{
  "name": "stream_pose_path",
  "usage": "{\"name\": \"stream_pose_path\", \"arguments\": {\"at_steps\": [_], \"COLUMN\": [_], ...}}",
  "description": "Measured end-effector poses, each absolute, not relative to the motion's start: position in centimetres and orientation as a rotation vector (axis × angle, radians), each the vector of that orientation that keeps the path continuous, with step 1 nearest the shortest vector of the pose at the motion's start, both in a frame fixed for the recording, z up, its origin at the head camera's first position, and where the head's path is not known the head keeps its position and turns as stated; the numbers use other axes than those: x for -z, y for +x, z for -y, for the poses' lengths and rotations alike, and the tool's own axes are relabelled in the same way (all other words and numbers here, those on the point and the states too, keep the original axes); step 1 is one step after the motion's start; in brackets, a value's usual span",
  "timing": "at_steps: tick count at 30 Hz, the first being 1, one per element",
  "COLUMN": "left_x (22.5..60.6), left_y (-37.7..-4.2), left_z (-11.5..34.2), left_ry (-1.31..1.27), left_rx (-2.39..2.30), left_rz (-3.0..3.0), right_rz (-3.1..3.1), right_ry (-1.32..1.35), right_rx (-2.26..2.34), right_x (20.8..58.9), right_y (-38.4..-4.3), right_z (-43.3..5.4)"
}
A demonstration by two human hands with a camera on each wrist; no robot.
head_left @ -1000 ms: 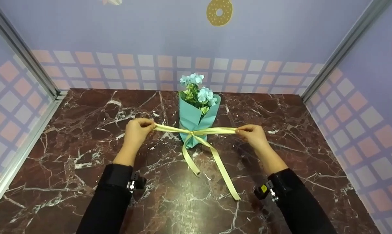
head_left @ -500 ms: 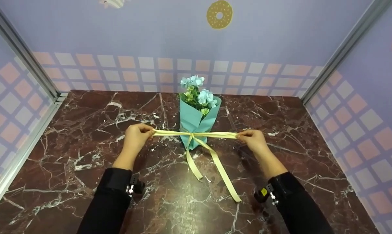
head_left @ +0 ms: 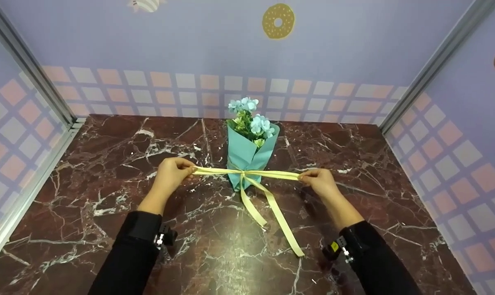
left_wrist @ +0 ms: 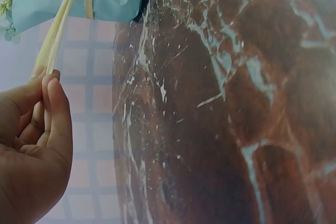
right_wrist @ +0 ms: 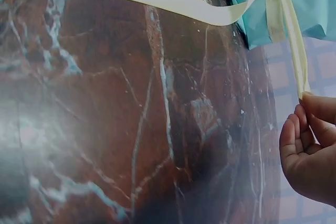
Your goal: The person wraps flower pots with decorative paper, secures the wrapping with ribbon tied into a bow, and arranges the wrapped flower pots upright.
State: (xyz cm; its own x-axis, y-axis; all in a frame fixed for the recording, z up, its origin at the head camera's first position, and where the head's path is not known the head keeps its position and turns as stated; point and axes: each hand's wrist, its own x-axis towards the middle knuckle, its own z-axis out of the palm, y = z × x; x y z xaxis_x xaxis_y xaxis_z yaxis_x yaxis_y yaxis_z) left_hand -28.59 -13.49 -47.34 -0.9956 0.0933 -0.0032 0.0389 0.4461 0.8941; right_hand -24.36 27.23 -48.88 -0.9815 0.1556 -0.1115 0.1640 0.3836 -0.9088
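Note:
A bouquet of pale blue flowers (head_left: 260,125) with green leaves is wrapped in teal paper (head_left: 243,143). Round its lower part runs a yellow ribbon (head_left: 272,174), gathered in a knot at the front. My left hand (head_left: 170,174) pinches one ribbon loop between thumb and fingers, drawn out to the left. On the other side my right hand (head_left: 322,182) pinches the opposite loop in the same way. Both loops are stretched nearly straight. Two loose ribbon tails (head_left: 284,221) hang from the knot towards me. In the right wrist view the teal paper (right_wrist: 310,9) shows behind the ribbon.
The bouquet stands on a dark red marbled tabletop (head_left: 214,254). A purple wall with pink and white squares (head_left: 190,98) rises behind the table, with side walls left and right. Small white flecks dot the surface.
Both hands keep their pinch on the loops, which stay stretched sideways. The knot sits slightly lower in view, and the shorter tail has swung to the right.

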Motion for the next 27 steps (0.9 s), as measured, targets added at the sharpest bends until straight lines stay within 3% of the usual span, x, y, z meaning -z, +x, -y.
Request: {"name": "stream_pose_path", "arguments": {"at_steps": [14,27], "left_x": [47.5,47.9], "left_y": [-29.3,-29.5], "left_z": [13.2,12.9], "left_ry": [0.058,-0.024], "left_rx": [-1.770,-1.894], "left_rz": [-2.490,-2.336], "right_rz": [-2.542,-2.516], "right_ry": [0.230,0.272], "right_rx": [1.687,1.747], "right_x": [48.3,48.4], "right_y": [-26.1,-25.6], "right_z": [-26.9,-27.0]}}
